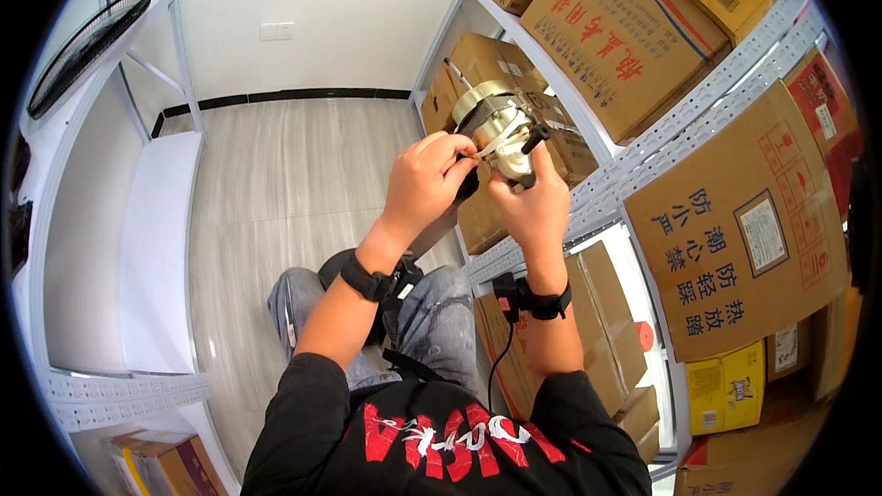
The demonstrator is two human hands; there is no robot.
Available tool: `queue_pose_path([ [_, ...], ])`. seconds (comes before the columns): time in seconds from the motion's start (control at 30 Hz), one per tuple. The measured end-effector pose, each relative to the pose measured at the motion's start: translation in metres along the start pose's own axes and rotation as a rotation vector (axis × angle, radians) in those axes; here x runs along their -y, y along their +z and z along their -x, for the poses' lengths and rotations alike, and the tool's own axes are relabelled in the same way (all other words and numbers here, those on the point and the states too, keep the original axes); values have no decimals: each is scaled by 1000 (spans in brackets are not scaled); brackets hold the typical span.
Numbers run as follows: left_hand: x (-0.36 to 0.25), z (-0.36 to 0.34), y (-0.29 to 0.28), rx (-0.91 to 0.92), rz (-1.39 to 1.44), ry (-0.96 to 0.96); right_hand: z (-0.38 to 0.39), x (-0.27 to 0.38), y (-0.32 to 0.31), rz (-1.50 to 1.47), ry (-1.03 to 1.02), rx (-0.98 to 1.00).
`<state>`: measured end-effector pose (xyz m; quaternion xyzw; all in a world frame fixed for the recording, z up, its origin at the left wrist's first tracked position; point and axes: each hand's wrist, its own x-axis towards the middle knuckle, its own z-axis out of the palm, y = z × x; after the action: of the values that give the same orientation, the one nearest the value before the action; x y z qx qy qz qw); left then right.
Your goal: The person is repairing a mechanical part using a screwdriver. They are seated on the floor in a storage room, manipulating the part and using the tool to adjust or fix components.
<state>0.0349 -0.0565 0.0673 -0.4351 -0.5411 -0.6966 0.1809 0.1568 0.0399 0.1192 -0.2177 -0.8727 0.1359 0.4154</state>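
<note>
A fan motor (503, 133) with a brass-coloured metal housing and a black knob (535, 137) is in front of me, above my knees. My right hand (533, 207) is closed round its near right side, thumb and fingers on the casing. My left hand (427, 182) pinches at the motor's left side, where a pale wire-like strip (494, 140) runs to the fingertips. Below, a black part (469, 186) and a grey pole (434, 233) show partly behind my left hand. The pole's lower end is hidden by my arm.
A metal rack with cardboard boxes (625, 37) stands close along my right. One large carton (744, 220) juts out beside my right arm. On the left rack lies a round black fan grille (90, 50) above a white shelf (158, 253). A white wall (340, 18) lies ahead.
</note>
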Motion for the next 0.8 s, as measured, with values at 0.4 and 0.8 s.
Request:
queue_pose_path([
  [0.4, 11, 14, 20, -59, 358, -225, 3, 3, 3, 0, -15, -18],
  [0.8, 13, -3, -17, 60, -30, -64, 0, 2, 13, 118, -72, -108],
])
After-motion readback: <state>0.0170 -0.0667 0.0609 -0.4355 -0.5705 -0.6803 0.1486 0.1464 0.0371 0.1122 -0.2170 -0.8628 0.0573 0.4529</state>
